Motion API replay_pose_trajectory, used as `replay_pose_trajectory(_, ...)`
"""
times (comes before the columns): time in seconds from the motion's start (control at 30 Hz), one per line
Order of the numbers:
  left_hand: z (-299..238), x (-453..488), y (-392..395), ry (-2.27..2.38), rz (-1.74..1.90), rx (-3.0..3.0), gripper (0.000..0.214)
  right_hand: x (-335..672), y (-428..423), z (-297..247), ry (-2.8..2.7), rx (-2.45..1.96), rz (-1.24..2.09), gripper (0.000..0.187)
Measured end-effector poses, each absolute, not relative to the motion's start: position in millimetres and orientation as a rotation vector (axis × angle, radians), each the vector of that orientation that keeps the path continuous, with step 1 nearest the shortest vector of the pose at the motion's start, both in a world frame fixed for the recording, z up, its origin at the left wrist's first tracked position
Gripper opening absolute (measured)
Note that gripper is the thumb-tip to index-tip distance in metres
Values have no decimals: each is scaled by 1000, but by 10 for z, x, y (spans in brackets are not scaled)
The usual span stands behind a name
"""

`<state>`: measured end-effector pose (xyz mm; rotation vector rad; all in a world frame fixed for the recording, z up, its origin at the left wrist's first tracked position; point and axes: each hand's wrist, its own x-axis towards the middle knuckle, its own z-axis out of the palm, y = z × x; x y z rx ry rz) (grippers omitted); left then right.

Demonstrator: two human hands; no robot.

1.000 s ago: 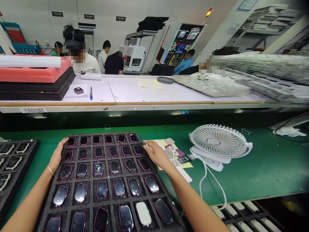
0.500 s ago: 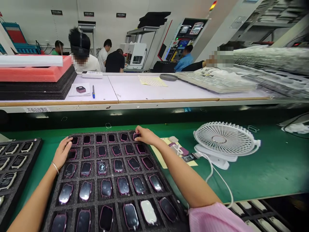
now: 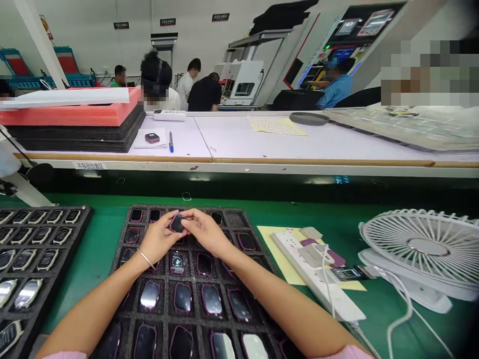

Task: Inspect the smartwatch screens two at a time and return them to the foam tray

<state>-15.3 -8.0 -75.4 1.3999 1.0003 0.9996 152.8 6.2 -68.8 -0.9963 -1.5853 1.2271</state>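
Purple-edged watch [image 3: 177,223], left of frame centre, over foam tray [image 3: 234,218]; left hand [image 3: 157,240] and right hand [image 3: 205,231] both pinch it. Best held low, by the rim, thumbs off the screen.

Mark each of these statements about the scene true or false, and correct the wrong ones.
1. The left hand and the right hand both hold one watch above the tray. True.
2. The fan is left of the power strip in the picture. False: the fan is right of the power strip.
3. A pen lies on the white shelf. True.
4. A bracelet is on the right arm. False: the bracelet is on the left arm.
5. A lit watch sits in the tray. True.
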Motion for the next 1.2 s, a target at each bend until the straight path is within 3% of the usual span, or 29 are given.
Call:
replay_pose_trajectory(0.27, -819, -174, -69, 981, 937, 1315, 63, 1590, -7, -821, -1960, -1034, 338, 24)
replay_pose_trajectory(0.43, -815, -164, -94, 998, 949, 1355, 62, 1587, -56, -808, -2011, -1053, 96, 18)
replay_pose_trajectory(0.57, -827, -191, -99, 980, 940, 1341, 63, 1571, -141, -647, -1928, -1031, 260, 14)
replay_pose_trajectory(0.8, -803, -228, -114, 853, 947, 1231, 65, 1675, -131, -462, -1613, -1083, 1005, 14)
replay_pose_trajectory(1.2, -722, -240, -196, 693, 868, 1172, 62, 1717, -151, -448, -1616, -1097, 952, 13)
